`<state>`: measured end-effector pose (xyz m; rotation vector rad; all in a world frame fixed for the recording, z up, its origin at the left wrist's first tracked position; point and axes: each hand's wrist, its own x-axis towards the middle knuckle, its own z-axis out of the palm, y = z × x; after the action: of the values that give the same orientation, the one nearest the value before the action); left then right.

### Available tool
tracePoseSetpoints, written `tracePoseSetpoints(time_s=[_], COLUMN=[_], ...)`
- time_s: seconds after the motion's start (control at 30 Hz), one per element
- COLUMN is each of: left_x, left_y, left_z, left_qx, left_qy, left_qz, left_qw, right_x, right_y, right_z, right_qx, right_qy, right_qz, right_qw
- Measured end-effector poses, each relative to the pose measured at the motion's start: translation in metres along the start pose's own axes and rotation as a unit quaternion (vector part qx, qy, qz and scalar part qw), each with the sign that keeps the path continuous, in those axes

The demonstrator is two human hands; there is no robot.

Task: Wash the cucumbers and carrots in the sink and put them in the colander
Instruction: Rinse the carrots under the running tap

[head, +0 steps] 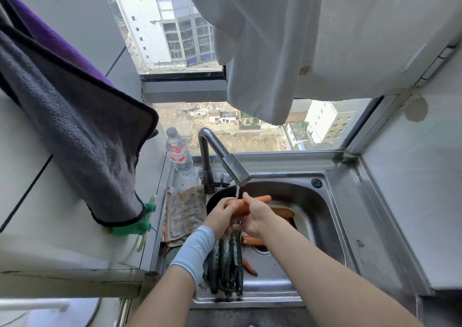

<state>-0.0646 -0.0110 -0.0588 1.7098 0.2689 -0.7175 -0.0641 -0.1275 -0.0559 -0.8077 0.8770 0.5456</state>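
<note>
Clamped one carrot (241, 206) in both left grip (220, 218) and right grip (255, 218), under the running tap (226, 162), above the sink (322, 223). Had cucumbers (225, 264) piled at the basin's near left, with loose carrots (251, 240) just beside them near the drain.

The steel counter (355, 214) is carrying a sink (317, 216) sunk into it. Several dark cucumbers (225, 264) are lying side by side on the near left of the sink floor, with a few carrots (252, 240) lying just beside them. A patterned cloth (185, 214) is lying on the counter's left rim, and a plastic bottle (178, 151) is standing behind it.
</note>
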Motion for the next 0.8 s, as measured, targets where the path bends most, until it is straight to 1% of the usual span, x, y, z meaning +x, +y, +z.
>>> tracePoseSetpoints(time_s=[0.03,0.07,0.1,0.17,0.23,0.27,0.33,0.43,0.47,0.5,0.53,0.57,0.67,0.7,0.8], left_x=[0.002,0.002,0.003,0.002,0.005,0.008,0.009,0.002,-0.002,-0.005,-0.007,-0.006,-0.001,-0.001,-0.003], left_y=[-0.004,-0.004,-0.003,0.002,0.004,0.006,0.008,0.012,0.012,0.01,0.008,0.005,-0.001,-0.001,0.001], left_z=[-0.001,-0.002,-0.001,0.004,0.006,0.006,0.004,0.007,0.008,0.011,0.015,0.018,0.021,0.021,0.022], left_qx=[0.042,0.058,0.061,0.1,0.157,0.163,0.133,-0.019,-0.062,-0.088,-0.095,-0.088,-0.029,-0.013,0.038], left_qy=[0.019,0.038,0.053,0.097,0.158,0.168,0.134,0.059,0.025,-0.01,-0.028,-0.028,0.044,0.057,0.09], left_qz=[0.051,0.082,0.095,0.09,0.07,0.058,0.036,-0.051,-0.063,-0.057,-0.04,-0.018,0.05,0.072,0.093], left_qw=[0.998,0.994,0.992,0.986,0.972,0.971,0.981,0.997,0.996,0.994,0.994,0.996,0.997,0.996,0.991], right_x=[0.001,0.002,0.003,0.002,0.004,0.006,0.011,0.014,0.016,0.017,0.019,0.021,0.025,0.025,0.021], right_y=[-0.001,-0.002,-0.002,0.001,0.008,0.011,0.014,0.011,0.01,0.008,0.008,0.007,0.007,0.008,0.01], right_z=[0.0,0.0,-0.002,-0.001,0.002,0.003,0.002,-0.002,-0.004,-0.004,-0.005,-0.004,-0.003,-0.004,-0.008], right_qx=[-0.002,-0.004,-0.007,-0.023,-0.036,-0.034,-0.031,-0.025,-0.025,-0.023,-0.022,-0.018,-0.028,-0.027,0.012], right_qy=[0.002,0.0,-0.002,-0.009,-0.014,-0.01,0.007,0.037,0.045,0.052,0.056,0.057,0.057,0.054,0.018], right_qz=[0.0,0.003,0.007,0.008,-0.006,-0.016,-0.033,-0.067,-0.081,-0.092,-0.099,-0.102,-0.108,-0.106,-0.101], right_qw=[1.0,1.0,1.0,1.0,0.999,0.999,0.999,0.997,0.995,0.994,0.993,0.993,0.992,0.993,0.995])
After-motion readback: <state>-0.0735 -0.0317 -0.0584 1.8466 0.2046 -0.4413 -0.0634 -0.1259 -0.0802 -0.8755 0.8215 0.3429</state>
